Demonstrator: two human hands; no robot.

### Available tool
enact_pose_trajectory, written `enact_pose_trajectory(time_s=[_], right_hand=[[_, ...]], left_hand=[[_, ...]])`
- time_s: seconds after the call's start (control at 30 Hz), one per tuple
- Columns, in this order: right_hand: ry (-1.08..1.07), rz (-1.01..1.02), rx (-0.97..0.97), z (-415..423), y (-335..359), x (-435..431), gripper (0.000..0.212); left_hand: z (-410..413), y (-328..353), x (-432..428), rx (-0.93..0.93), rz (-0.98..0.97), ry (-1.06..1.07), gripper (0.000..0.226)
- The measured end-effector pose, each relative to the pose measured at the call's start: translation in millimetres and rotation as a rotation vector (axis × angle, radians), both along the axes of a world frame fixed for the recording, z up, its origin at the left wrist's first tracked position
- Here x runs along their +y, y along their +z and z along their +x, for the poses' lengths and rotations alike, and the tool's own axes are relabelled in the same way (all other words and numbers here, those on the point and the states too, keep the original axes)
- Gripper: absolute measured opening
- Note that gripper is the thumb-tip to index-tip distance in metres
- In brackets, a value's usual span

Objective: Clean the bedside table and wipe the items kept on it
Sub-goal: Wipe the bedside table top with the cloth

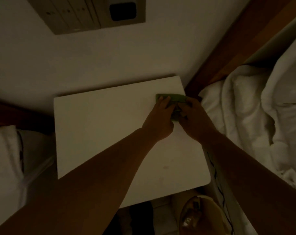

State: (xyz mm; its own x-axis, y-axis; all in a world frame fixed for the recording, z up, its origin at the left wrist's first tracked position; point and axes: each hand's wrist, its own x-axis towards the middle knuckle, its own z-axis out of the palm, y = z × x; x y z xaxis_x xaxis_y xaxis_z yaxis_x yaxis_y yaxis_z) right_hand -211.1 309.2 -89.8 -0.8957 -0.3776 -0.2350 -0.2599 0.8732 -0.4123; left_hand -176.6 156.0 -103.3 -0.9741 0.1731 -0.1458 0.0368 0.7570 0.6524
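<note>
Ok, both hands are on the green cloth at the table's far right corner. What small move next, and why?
Probably sweep the cloth leftward across the table. The left hand presses it and the right hand grips it at the far right corner, so nearly all the bare white top lies to its left.

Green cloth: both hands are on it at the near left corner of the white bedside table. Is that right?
Not quite. The head view shows the green cloth at the far right corner of the white bedside table, on the side next to the bed. The rest holds: the left hand and the right hand are both on it.
</note>
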Motion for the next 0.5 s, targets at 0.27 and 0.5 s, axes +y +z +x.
enact_pose_trajectory(time_s=[0.27, 0.5], right_hand=[[-0.075, 0.019, -0.028, 89, 13, 29, 0.041], [-0.223, 0.076, -0.122, 191, 24, 16, 0.061]], left_hand=[[88, -2, 16, 0.023, 0.039, -0.142, 0.068], [166, 1, 14, -0.047, 0.036, -0.213, 0.067]])
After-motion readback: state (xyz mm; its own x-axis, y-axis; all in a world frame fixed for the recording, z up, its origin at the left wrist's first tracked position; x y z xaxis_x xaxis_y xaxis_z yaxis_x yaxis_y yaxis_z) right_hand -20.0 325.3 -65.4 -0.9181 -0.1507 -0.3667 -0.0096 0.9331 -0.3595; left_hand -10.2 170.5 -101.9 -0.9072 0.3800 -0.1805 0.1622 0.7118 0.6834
